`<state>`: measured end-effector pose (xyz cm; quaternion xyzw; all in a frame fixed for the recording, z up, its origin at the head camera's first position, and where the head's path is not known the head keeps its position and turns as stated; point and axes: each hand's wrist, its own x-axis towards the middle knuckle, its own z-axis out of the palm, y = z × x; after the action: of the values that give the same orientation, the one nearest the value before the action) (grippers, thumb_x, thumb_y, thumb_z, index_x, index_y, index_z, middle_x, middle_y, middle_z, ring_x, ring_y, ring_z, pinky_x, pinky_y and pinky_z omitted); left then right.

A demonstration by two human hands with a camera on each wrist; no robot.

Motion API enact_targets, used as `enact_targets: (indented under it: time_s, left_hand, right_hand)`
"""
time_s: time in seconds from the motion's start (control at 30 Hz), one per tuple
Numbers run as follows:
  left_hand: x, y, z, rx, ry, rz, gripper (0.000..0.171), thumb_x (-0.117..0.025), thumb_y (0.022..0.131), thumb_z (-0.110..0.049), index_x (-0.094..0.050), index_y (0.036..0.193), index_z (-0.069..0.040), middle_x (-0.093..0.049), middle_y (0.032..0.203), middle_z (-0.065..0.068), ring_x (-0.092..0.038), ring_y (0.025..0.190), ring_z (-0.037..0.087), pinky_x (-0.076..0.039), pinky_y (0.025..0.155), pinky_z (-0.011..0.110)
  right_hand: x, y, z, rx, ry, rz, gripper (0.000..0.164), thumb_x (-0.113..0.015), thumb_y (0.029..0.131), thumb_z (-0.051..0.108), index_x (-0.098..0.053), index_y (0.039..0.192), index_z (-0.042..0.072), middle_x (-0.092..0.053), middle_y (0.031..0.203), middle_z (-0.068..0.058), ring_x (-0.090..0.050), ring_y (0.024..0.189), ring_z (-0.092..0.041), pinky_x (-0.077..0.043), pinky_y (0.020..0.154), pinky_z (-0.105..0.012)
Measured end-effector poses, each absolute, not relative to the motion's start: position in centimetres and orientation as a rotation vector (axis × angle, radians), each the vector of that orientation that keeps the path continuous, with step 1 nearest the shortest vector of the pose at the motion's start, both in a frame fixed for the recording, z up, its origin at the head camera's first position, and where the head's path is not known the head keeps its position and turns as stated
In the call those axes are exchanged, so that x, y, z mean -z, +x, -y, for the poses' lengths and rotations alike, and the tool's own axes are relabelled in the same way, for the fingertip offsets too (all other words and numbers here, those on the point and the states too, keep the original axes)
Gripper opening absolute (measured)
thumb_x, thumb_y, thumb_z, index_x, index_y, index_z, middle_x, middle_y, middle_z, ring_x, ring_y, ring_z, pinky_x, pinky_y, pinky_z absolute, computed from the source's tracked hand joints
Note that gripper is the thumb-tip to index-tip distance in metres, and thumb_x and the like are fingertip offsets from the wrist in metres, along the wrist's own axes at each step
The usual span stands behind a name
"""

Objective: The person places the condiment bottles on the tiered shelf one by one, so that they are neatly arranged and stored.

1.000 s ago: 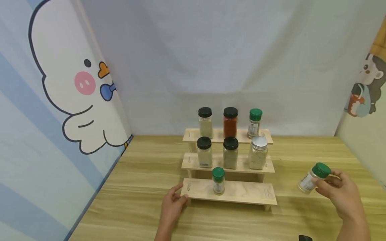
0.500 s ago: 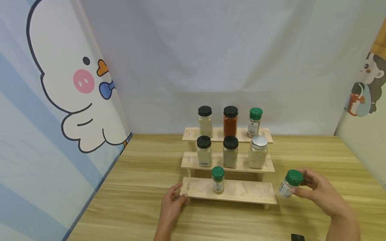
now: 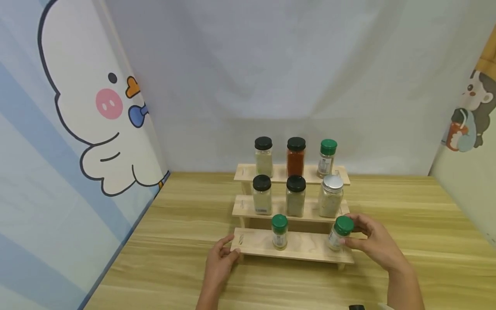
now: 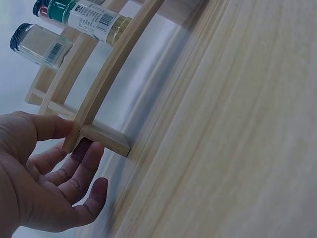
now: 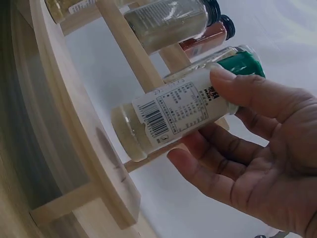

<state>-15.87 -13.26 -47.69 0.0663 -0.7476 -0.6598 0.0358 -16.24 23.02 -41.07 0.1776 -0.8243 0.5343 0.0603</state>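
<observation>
A wooden three-step spice rack (image 3: pixel 306 247) stands on the table. My left hand (image 3: pixel 219 263) grips the left end of its lowest step, and the left wrist view shows thumb and fingers (image 4: pixel 91 156) on either side of the board. Between thumb and fingers, my right hand (image 3: pixel 377 245) holds a green-lidded spice jar (image 5: pixel 173 114) by its upper part. The jar is slightly tilted, its base close over the lowest step's right end. Another green-lidded jar (image 3: pixel 279 232) stands near the middle of that step.
Black-lidded jars (image 3: pixel 262 196) and a silver-lidded jar (image 3: pixel 331 198) fill the middle step. Above them stand a pale jar (image 3: pixel 264 159), a red-spice jar (image 3: pixel 296 159) and a green-lidded one (image 3: pixel 327 159). A dark object (image 3: pixel 356 307) shows at the bottom edge. Cloth (image 3: pixel 201 86) hangs behind.
My right hand has carried the green-lidded jar leftward from beside the rack to above the lowest step's right end, turning it more upright. The left hand has kept its grip on the rack.
</observation>
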Motion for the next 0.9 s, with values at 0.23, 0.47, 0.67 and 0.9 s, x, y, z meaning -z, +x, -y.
enact_targets:
  time_s: [0.23, 0.47, 0.67, 0.9]
  left_hand:
    - [47.8, -15.7, 13.4, 2.034, 0.204, 2.307, 0.046, -0.064, 0.083, 0.001, -0.051, 0.127, 0.005, -0.063, 0.077, 0.014, -0.063, 0.069, 0.029, -0.044, 0.056, 0.024]
    - [47.6, -15.6, 13.4, 2.056, 0.197, 2.296, 0.048, -0.064, 0.084, 0.000, -0.049, 0.129, 0.005, -0.063, 0.078, 0.012, -0.063, 0.069, 0.026, -0.044, 0.057, 0.025]
    - [47.7, -15.8, 13.2, 2.036, 0.196, 2.288, 0.047, -0.064, 0.082, 0.001, -0.050, 0.127, 0.006, -0.063, 0.075, 0.011, -0.062, 0.067, 0.025, -0.042, 0.055, 0.023]
    - [47.7, -15.8, 13.2, 2.029, 0.215, 2.291, 0.047, -0.064, 0.082, 0.001, -0.051, 0.127, 0.005, -0.063, 0.075, 0.011, -0.062, 0.067, 0.024, -0.042, 0.055, 0.023]
  right_hand:
    - [41.1, -16.7, -21.3, -1.643, 0.531, 2.484, 0.043, -0.076, 0.076, 0.004, -0.057, 0.114, -0.003, -0.063, 0.102, -0.008, -0.058, 0.091, -0.015, -0.045, 0.080, -0.035]
    - [41.1, -17.1, -19.8, -1.677, 0.605, 2.482, 0.044, -0.077, 0.074, 0.007, -0.059, 0.113, -0.002, -0.063, 0.103, -0.007, -0.059, 0.093, -0.018, -0.042, 0.087, -0.043]
    - [41.1, -17.2, -19.1, -1.752, 0.606, 2.508, 0.046, -0.077, 0.074, 0.007, -0.058, 0.115, -0.003, -0.062, 0.107, -0.011, -0.057, 0.099, -0.025, -0.037, 0.090, -0.053]
    - [41.2, -17.5, -18.5, -1.784, 0.635, 2.510, 0.046, -0.076, 0.075, 0.006, -0.057, 0.116, -0.004, -0.062, 0.108, -0.015, -0.057, 0.100, -0.033, -0.043, 0.085, -0.051]
